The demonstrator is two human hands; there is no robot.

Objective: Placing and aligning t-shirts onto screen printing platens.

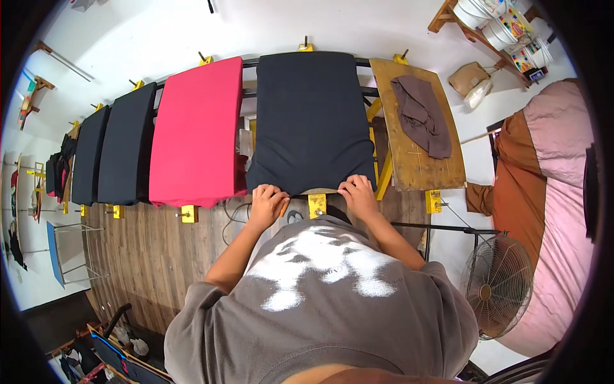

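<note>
A black T-shirt (pixel 307 118) is stretched over a flat board in front of me, smooth at the far end and wrinkled near my hands. My left hand (pixel 268 200) grips its near edge at the left corner, fingers curled over the fabric. A small orange-brown piece (pixel 284 208) shows beside those fingers; I cannot tell what it is. At the right corner, my right hand (pixel 358 193) pinches the same edge with bent fingers. Between both hands a pale strip of the board (pixel 318 191) shows at the cloth's edge, above a yellow bracket (pixel 317 205).
Left of it, a red shirt (pixel 196 128) and black shirts (pixel 128 144) cover neighbouring boards. A wooden board (pixel 419 171) on the right bears a crumpled brown garment (pixel 422 115). A standing fan (pixel 497 288) and a pink cover (pixel 566 211) stand right. White buckets (pixel 500 31) fill a wall shelf.
</note>
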